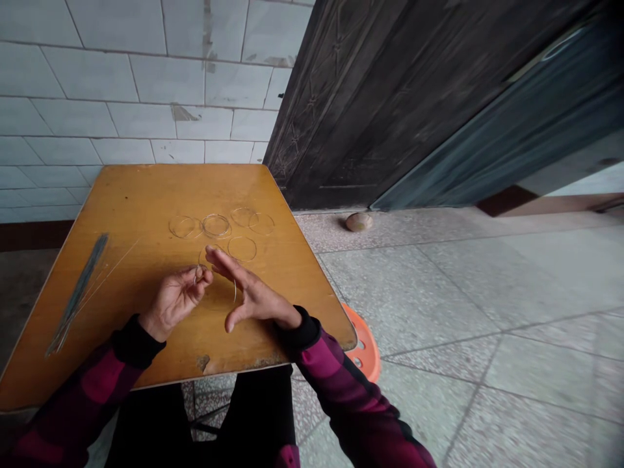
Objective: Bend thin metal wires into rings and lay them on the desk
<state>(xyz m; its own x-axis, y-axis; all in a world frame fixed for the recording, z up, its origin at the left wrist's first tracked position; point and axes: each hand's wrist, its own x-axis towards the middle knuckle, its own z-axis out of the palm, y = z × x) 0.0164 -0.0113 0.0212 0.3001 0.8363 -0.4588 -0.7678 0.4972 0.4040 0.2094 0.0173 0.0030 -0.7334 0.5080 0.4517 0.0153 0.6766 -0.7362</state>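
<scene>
My left hand (pixel 176 299) hovers over the wooden table (pixel 146 195), its fingertips pinched on a thin wire that curves into a ring (pixel 234 289). My right hand (pixel 244 289) is beside it with fingers stretched out straight, and the wire ring passes by its palm. Several finished wire rings (pixel 216 225) lie flat on the table just beyond both hands. A bundle of straight wires (pixel 78 292) lies along the table's left side.
A white tiled wall rises behind the table. A dark wooden door (pixel 390 97) stands open at the right. An orange plastic stool (pixel 363 344) sits by the table's right corner. A stone (pixel 359 221) lies on the terrazzo floor near the door.
</scene>
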